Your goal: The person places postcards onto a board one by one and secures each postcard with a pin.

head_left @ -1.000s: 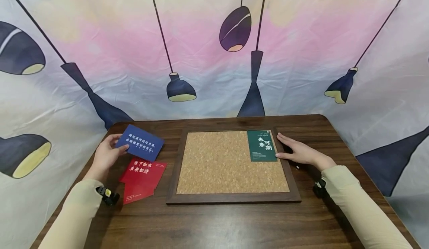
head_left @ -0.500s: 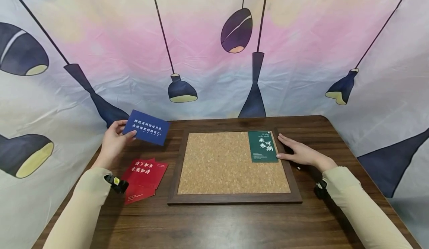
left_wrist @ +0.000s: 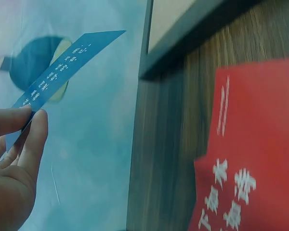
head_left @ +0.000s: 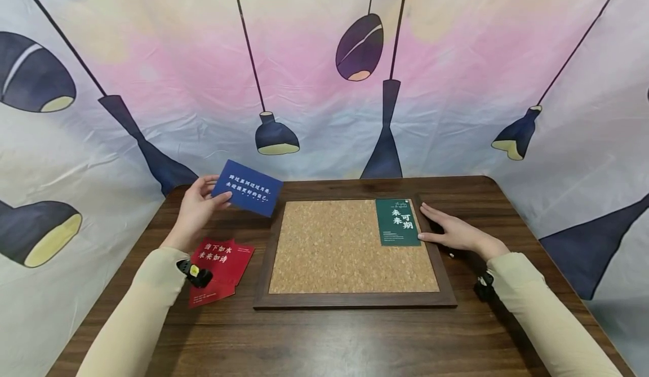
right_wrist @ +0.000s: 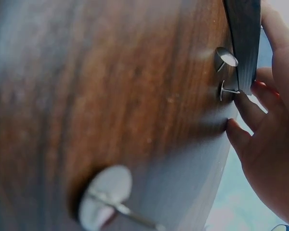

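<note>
My left hand (head_left: pixel 195 211) pinches a blue card (head_left: pixel 248 189) with white writing by its left end, thumb in front. In the left wrist view the card (left_wrist: pixel 70 67) is held up away from the table. My right hand (head_left: pixel 456 230) rests with extended fingers at the right side of the framed cork board (head_left: pixel 329 253), the thumb reaching over the frame to the green card (head_left: pixel 390 236). That card lies at the board's upper right, with a small pale thumbtack (head_left: pixel 407 201) at its top corner. From the right wrist, the fingers (right_wrist: pixel 253 110) show beside the frame.
Red cards (head_left: pixel 225 270) lie overlapping on the wooden table (head_left: pixel 324 343), left of the board and partly under my left wrist in the head view. Three metal thumbtacks, one a near tack (right_wrist: pixel 108 192), lie by my right hand. A printed curtain (head_left: pixel 203 56) hangs behind.
My left hand has lifted the blue card off the red cards and carried it up and to the right, towards the board's upper left corner. The right hand has stayed in place.
</note>
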{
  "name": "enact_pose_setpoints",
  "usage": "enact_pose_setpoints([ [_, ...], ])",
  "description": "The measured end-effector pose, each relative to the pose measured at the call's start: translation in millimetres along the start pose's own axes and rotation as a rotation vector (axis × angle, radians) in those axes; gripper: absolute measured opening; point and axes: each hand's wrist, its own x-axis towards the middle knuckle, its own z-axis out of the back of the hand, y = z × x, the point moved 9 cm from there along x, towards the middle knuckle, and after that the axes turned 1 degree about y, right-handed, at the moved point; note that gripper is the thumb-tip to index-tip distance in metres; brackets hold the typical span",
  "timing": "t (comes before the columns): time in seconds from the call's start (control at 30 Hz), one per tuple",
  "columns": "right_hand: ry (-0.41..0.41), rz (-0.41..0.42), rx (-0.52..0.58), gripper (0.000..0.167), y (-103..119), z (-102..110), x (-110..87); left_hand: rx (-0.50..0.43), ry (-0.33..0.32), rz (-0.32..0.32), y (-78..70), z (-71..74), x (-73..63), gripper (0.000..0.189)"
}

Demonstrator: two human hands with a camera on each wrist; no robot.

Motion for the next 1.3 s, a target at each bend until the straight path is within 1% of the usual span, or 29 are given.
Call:
enact_pose_setpoints([
  [0.27,0.002,-0.007,-0.002,0.097,-1,0,0.5,-0.057,0.083,0.003,-14.6,-40.2,-1.7,0.058],
  [0.37,0.007,-0.011,0.001,0.098,-1,0,1.3,-0.084,0.112,0.015,-17.6,-55.9,-2.5,0.058],
  [0.47,0.005,-0.015,-0.001,0.098,-2,1,2.0,-0.107,0.135,0.024,-20.3,-72.1,-3.6,0.062],
  [0.63,0.001,-0.015,-0.005,0.098,-2,2,1.7,-0.106,0.182,0.005,-26.7,-101.3,-8.3,0.074],
  [0.7,0.008,-0.019,0.000,0.098,-3,1,1.2,-0.098,0.206,0.008,-27.0,-113.0,-11.8,0.076],
  [0.9,0.015,-0.028,0.011,0.097,-3,0,1.6,-0.094,0.297,0.077,-20.2,-148.4,-25.4,0.075],
  [1.17,0.027,-0.030,0.011,0.097,-4,0,5.4,-0.170,0.385,0.146,-15.1,-191.4,-48.1,0.076],
  [1.3,0.030,-0.043,0.012,0.097,-5,0,4.1,-0.172,0.443,0.156,-12.4,-212.5,-60.8,0.077],
])
